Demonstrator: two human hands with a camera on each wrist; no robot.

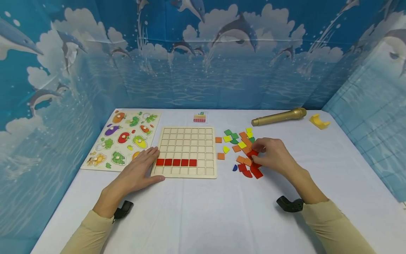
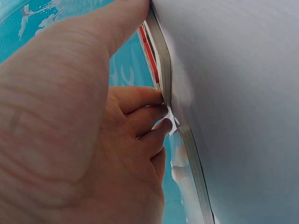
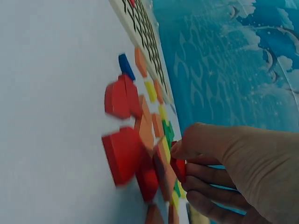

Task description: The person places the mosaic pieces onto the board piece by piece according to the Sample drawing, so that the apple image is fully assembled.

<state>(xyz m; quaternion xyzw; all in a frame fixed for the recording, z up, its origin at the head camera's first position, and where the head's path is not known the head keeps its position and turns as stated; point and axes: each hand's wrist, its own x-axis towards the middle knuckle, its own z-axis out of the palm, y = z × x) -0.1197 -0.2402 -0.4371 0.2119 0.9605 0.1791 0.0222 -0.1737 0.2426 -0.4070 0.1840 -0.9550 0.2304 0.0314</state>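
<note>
Pinching a red tile (image 1: 252,153) from the tile pile (image 1: 242,150), right hand (image 1: 274,155); left hand (image 1: 139,171) flat, steadying grid board (image 1: 187,151).

Bright, even overhead light with soft shadows. The head view bends at its edges. Both wrist views are dimmer and blurred close up.

Open desk (image 1: 203,211) across the whole near side, between the two sleeves. Narrow bare strip between grid board (image 1: 185,151) and tile pile (image 1: 244,151), dotted with stray orange tiles. Left side blocked by fruit puzzle (image 1: 125,139), edge to edge with the board. Far right corner partly taken by gold microphone (image 1: 279,117) and yellow piece (image 1: 319,121). Backdrop walls closing in on three sides.
</note>
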